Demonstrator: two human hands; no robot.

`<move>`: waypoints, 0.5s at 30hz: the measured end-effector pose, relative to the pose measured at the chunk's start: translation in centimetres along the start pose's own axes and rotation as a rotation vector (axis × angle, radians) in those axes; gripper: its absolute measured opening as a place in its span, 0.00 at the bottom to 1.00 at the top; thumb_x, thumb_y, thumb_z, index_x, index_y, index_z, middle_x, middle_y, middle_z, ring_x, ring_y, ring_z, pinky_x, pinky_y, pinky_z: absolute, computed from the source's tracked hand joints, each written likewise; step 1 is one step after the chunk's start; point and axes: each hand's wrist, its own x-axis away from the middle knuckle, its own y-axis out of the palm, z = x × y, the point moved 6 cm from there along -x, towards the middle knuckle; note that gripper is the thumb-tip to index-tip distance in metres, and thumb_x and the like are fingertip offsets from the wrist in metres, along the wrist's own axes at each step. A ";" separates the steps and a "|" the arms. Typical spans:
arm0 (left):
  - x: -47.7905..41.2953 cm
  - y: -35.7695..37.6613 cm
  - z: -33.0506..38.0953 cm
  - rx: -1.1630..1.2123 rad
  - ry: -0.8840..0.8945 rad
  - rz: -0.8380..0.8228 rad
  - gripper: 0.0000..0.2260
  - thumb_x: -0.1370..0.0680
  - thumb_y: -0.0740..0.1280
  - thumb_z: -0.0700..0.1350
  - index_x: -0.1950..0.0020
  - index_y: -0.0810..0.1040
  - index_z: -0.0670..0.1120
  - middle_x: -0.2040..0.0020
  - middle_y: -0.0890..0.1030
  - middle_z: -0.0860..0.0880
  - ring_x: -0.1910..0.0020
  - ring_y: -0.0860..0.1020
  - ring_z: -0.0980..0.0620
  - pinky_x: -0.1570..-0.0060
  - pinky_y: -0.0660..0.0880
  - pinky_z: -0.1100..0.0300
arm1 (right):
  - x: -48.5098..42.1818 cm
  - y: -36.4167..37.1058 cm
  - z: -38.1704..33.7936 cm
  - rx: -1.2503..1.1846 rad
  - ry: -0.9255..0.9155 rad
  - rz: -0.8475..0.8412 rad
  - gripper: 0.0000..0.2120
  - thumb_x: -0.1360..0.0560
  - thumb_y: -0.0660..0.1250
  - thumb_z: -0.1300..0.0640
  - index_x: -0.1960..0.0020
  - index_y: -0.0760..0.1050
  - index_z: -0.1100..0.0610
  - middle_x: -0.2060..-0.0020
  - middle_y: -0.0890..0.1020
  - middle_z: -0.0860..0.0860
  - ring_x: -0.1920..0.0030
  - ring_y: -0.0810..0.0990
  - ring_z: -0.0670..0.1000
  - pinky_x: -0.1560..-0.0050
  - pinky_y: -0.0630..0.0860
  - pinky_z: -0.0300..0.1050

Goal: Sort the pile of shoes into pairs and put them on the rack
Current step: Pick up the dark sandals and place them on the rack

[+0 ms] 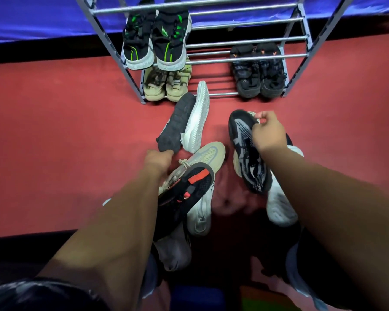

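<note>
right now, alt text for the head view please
Two hands sort shoes on a red floor: the left hand grips a dark shoe, the right hand a black mesh shoe. Three pairs already sit on the rack.

black shoes with green streaks, tan pair, black pair with orange marks, red floor, blue cloth.

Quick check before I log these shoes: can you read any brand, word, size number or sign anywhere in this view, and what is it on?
No text can be read anywhere in this view.
Black shoes with green stripes on the rack: coloured markings only, no letters.
Black shoes with small orange marks: marks too small to read.
Black shoe with the red tab: tab too blurred to show any lettering.
Grey mesh shoe under the right hand: pattern only.
</note>
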 end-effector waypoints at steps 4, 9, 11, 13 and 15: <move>-0.1 0.3 1.5 0.180 -0.002 -0.027 0.24 0.19 0.70 0.48 0.27 0.69 0.41 0.45 0.81 0.47 0.47 0.85 0.42 0.43 0.83 0.44 | -2.1 1.3 -0.6 -0.154 0.007 -0.070 0.17 0.23 0.57 0.66 0.44 0.77 0.48 0.55 0.85 0.51 0.60 0.82 0.53 0.57 0.79 0.42; -0.7 0.6 1.8 0.341 -0.069 -0.042 0.21 0.16 0.69 0.47 0.25 0.68 0.44 0.42 0.80 0.45 0.46 0.86 0.43 0.42 0.83 0.47 | -3.4 3.9 -0.5 0.348 -0.006 -0.212 0.21 0.21 0.62 0.61 0.29 0.77 0.54 0.35 0.79 0.61 0.38 0.80 0.63 0.37 0.77 0.49; -1.3 0.7 1.4 0.374 -0.120 -0.076 0.18 0.19 0.73 0.53 0.36 0.75 0.44 0.44 0.82 0.47 0.53 0.87 0.46 0.50 0.86 0.50 | -2.4 4.9 0.2 0.488 0.027 -0.301 0.22 0.22 0.62 0.57 0.29 0.75 0.57 0.32 0.76 0.63 0.37 0.79 0.65 0.35 0.77 0.52; -1.5 1.3 1.3 0.334 -0.127 -0.144 0.17 0.21 0.74 0.58 0.42 0.79 0.48 0.47 0.83 0.48 0.59 0.85 0.50 0.57 0.86 0.54 | -0.7 5.6 0.8 0.591 -0.014 -0.348 0.24 0.21 0.64 0.48 0.29 0.73 0.59 0.31 0.73 0.62 0.35 0.77 0.66 0.34 0.76 0.56; -1.6 1.8 1.6 0.259 -0.082 -0.181 0.12 0.21 0.73 0.59 0.46 0.79 0.52 0.49 0.83 0.49 0.62 0.80 0.52 0.60 0.84 0.55 | 0.7 6.1 1.2 0.691 -0.107 -0.329 0.25 0.20 0.63 0.44 0.30 0.71 0.59 0.32 0.72 0.61 0.34 0.75 0.66 0.35 0.75 0.60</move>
